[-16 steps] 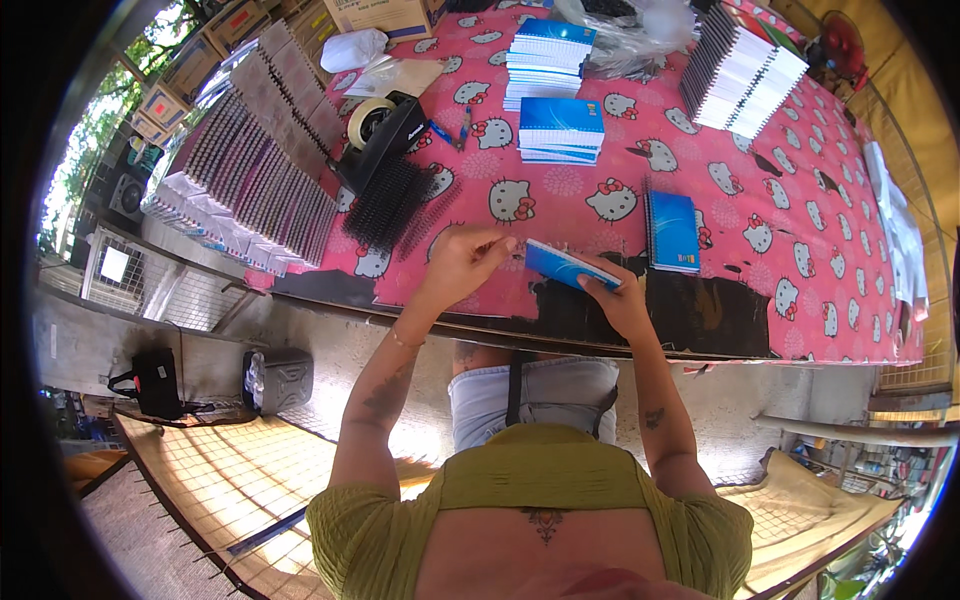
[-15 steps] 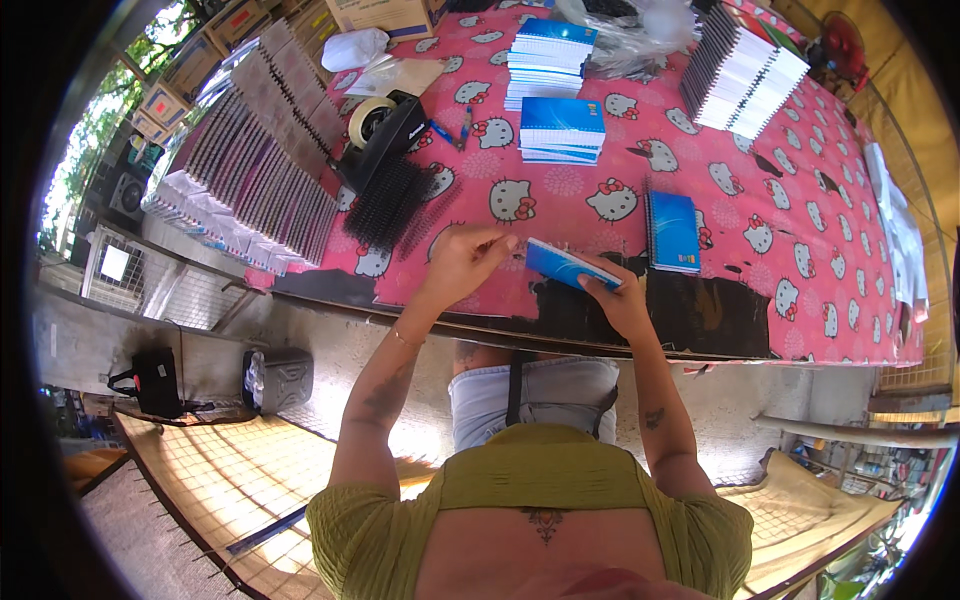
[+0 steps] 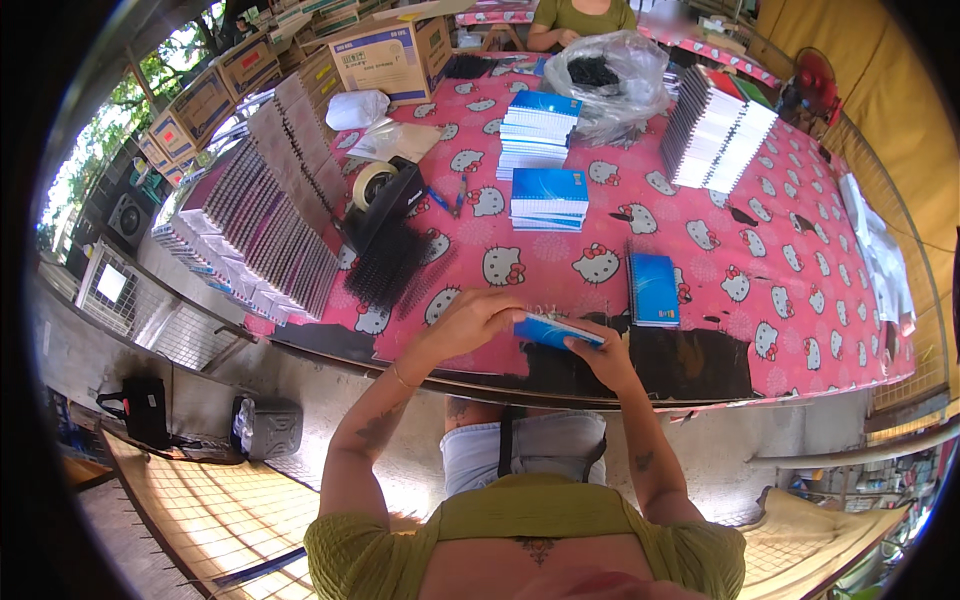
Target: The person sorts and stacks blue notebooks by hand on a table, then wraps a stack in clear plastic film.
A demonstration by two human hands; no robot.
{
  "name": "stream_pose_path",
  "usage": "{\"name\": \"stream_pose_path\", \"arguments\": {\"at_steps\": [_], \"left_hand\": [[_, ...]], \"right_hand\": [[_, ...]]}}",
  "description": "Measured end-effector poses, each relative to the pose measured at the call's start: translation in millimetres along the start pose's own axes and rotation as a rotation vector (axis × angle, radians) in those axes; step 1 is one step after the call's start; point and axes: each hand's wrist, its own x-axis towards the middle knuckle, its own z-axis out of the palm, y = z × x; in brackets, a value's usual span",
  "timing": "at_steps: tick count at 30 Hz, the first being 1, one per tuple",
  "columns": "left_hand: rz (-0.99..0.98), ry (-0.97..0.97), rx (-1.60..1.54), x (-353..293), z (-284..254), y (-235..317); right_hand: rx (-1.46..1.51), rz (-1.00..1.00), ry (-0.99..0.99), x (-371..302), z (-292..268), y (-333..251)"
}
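Note:
My right hand (image 3: 603, 357) grips a small blue-covered notebook (image 3: 546, 333) at its right end, thumb on top, holding it tilted over the near table edge. My left hand (image 3: 478, 318) has its fingers pinched together at the notebook's left corner; whatever lies between the fingertips is too small to make out. To the right of the hands, a blue spiral notebook (image 3: 653, 290) lies flat on the table. Farther back stand a short stack of blue notebooks (image 3: 548, 198) and a taller blue stack (image 3: 537, 135). Loose black binding coils (image 3: 385, 270) lie in a pile left of my hands.
A tape dispenser (image 3: 385, 205) sits behind the coils, near blue pens (image 3: 445, 200). Spiral-bound books (image 3: 250, 235) line the left; more bound books (image 3: 715, 130) stand back right. A clear plastic bag (image 3: 610, 85) and a cardboard box (image 3: 390, 58) are behind. Across the table is another person (image 3: 570, 20).
My left fingertips have moved from just left of the notebook to its corner. The view has tilted up, bringing the person across the table into sight.

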Motion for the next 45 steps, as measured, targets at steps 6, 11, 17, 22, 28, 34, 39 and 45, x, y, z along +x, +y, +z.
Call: {"name": "stream_pose_path", "arguments": {"at_steps": [6,11,17,22,28,34,39,45], "left_hand": [[0.013,-0.015,0.242,0,0,14],[-0.058,0.214,0.734,-14,44,36],[-0.051,0.175,0.554,-23,33,14],[-0.087,0.012,0.522,-12,4,34],[-0.069,0.081,0.768,-59,70,57],[-0.128,0.085,0.778,-36,61,54],[-0.118,0.284,0.855,2,36,52],[0.046,0.185,0.688,-37,77,52]], "right_hand": [[-0.035,0.008,0.005,-5,8,-10],[0.084,0.113,0.139,-13,20,-22],[0.091,0.093,0.134,-22,33,-3],[0.088,0.074,0.083,-19,24,-26],[0.156,0.077,0.206,-24,31,-33],[0.234,0.062,0.167,-19,35,-37],[0.206,0.085,0.098,-20,29,-18],[0.170,0.084,0.068,-19,27,-36]]}}
